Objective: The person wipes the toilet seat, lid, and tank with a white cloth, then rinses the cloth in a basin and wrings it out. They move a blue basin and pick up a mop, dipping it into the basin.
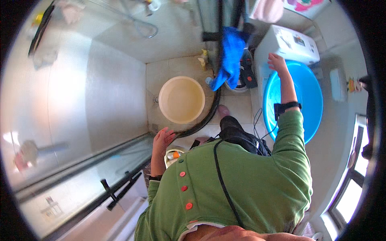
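Note:
My left hand (163,138) is held just below the round cream basin (181,121) in the picture, fingers apart and nothing in it. The basin stands on the tiled shower floor and seems to hold some liquid. My right hand (276,64) reaches out over the near rim of a large blue plastic tub (310,99), beside a white boxy appliance (298,45), its fingers partly curled with nothing visible in them. A bright blue cloth (231,57) hangs from the black-framed glass door between the two hands.
A curved black sill (211,117) edges the shower floor. Yellowish bottles (202,61) stand by the glass. Below the blue cloth is a round container with dark items. A small bin (169,162) with contents stands by my left forearm. Thin cables hang near the tub.

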Motion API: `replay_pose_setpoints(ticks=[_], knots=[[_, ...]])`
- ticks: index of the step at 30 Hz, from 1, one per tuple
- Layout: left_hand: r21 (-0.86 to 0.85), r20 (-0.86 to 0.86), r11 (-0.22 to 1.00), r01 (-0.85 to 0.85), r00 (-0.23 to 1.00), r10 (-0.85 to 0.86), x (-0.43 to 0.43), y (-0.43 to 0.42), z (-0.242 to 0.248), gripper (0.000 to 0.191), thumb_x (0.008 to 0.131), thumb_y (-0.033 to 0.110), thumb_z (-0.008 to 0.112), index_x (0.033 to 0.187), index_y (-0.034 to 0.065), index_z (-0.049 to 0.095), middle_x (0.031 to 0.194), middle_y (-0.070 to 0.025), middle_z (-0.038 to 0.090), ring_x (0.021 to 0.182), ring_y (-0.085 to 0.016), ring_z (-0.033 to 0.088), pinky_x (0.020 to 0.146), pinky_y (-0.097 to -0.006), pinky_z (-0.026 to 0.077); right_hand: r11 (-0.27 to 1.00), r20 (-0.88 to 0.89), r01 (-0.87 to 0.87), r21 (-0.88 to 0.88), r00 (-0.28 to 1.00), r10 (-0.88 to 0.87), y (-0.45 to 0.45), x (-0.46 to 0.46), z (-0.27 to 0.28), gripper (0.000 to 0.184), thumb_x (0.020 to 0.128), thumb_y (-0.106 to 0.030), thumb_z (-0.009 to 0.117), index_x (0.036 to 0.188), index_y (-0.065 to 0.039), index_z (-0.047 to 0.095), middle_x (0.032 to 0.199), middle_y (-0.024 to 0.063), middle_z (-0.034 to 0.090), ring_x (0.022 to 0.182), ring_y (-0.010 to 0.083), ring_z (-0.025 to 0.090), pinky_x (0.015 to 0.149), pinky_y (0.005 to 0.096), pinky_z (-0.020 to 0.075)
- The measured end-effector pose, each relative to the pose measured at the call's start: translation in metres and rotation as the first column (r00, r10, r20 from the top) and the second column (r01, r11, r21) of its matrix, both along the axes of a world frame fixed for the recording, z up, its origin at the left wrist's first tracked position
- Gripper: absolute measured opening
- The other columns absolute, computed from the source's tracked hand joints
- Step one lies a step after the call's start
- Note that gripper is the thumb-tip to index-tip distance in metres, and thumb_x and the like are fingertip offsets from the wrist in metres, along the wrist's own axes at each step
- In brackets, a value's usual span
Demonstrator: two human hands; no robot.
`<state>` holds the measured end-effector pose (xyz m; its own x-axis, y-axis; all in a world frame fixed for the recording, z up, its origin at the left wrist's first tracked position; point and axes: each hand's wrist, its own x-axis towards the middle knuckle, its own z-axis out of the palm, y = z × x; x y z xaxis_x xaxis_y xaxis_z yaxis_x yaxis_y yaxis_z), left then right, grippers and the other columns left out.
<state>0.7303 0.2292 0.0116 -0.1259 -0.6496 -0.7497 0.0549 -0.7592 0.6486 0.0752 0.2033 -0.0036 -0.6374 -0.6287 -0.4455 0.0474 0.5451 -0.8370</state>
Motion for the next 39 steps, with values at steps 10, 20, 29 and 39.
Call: replay_pose_setpoints(ticks=[10, 20, 29, 39], knots=[[0.063, 0.047, 0.990, -0.125, 0.991, 0.123, 0.133, 0.123, -0.038, 0.037, 0.099, 0.030, 0.044, 0.127, 0.0074, 0.049, 0.111, -0.0116, 0.064, 0.091, -0.019, 0.065, 0.074, -0.0287, 0.049, 0.829, 0.180, -0.433, 0.354, 0.901, 0.394, 0.045, 0.168, -0.019, 0.027, 0.089, -0.029, 0.058, 0.106, -0.010, 0.064, 0.082, 0.0004, 0.065, 0.060, 0.0110, 0.059, 0.048, 0.0251, 0.0480], [0.142, 0.149, 0.959, -0.245, 0.963, 0.224, 0.170, 0.171, -0.054, 0.037, 0.098, 0.029, 0.044, 0.127, 0.0074, 0.050, 0.109, -0.0106, 0.066, 0.090, -0.018, 0.065, 0.075, -0.0281, 0.049, 0.442, 0.104, -0.842, 0.310, 0.492, 0.864, 0.003, 0.302, -0.048, 0.031, 0.085, -0.034, 0.061, 0.086, -0.003, 0.065, 0.066, 0.0032, 0.058, 0.060, 0.0125, 0.056, 0.053, 0.0298, 0.0451], [0.304, 0.271, 0.865, -0.400, 0.907, 0.324, 0.154, 0.217, -0.097, 0.039, 0.097, 0.029, 0.045, 0.126, 0.0034, 0.049, 0.108, -0.0137, 0.065, 0.089, -0.020, 0.066, 0.071, -0.0271, 0.052, 0.391, -0.159, -0.843, 0.370, 0.357, 0.921, -0.083, 0.351, -0.186, 0.031, 0.082, -0.030, 0.060, 0.090, 0.000, 0.065, 0.076, 0.0150, 0.065, 0.077, 0.0320, 0.062, 0.071, 0.0395, 0.0486], [0.496, 0.252, 0.741, -0.452, 0.892, 0.375, 0.089, 0.279, -0.178, 0.036, 0.099, 0.028, 0.046, 0.122, 0.0019, 0.051, 0.104, -0.0137, 0.064, 0.087, -0.021, 0.065, 0.073, -0.0303, 0.053, 0.503, -0.259, -0.448, 0.739, 0.501, 0.826, -0.180, 0.315, -0.393, 0.064, 0.086, -0.029, 0.061, 0.141, -0.015, 0.031, 0.139, 0.0216, 0.032, 0.118, 0.0397, 0.048, 0.096, 0.0462, 0.0438]])
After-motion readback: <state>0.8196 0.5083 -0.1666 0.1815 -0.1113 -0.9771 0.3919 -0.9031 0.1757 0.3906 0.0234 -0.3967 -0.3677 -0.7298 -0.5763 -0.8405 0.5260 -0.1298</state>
